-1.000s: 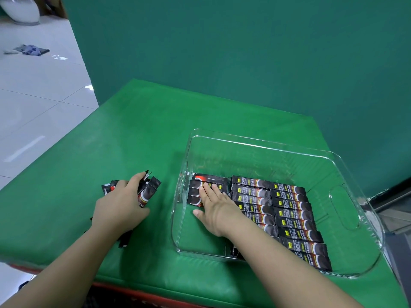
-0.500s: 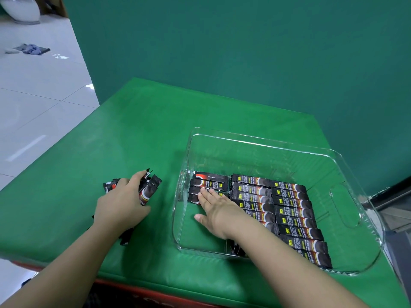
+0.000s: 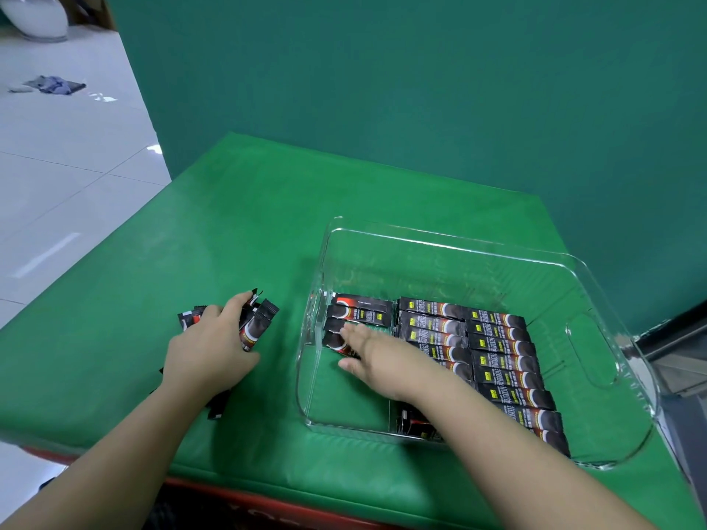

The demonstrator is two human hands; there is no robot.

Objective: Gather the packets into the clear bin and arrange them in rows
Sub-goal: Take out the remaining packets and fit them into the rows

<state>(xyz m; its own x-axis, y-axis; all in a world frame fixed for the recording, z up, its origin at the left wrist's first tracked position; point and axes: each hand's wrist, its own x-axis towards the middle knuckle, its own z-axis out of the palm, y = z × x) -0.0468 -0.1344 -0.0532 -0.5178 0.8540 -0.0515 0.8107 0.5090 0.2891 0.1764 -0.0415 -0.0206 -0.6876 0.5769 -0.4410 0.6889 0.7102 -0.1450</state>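
Head view: the clear bin [image 3: 440, 239] stands on the green table cover [image 3: 237, 231], at the right side. Inside it, black packets lie flat in rows: two long rows [image 3: 493, 350] in the middle and right part, and a short row [image 3: 363, 311] of approx. 4 packets at the far left corner. The right hand [image 3: 377, 357] is inside the bin, fingers straight and relaxed, fingertips resting on the near packets of the short row. The left hand [image 3: 212, 346] is outside, left of the bin, fingers curled around a bunch of loose packets [image 3: 256, 323] on the cover; some more stick out under the wrist. Behind is a green wall [image 3: 421, 78], w/ white tiled floor [image 3: 57, 154] at left.
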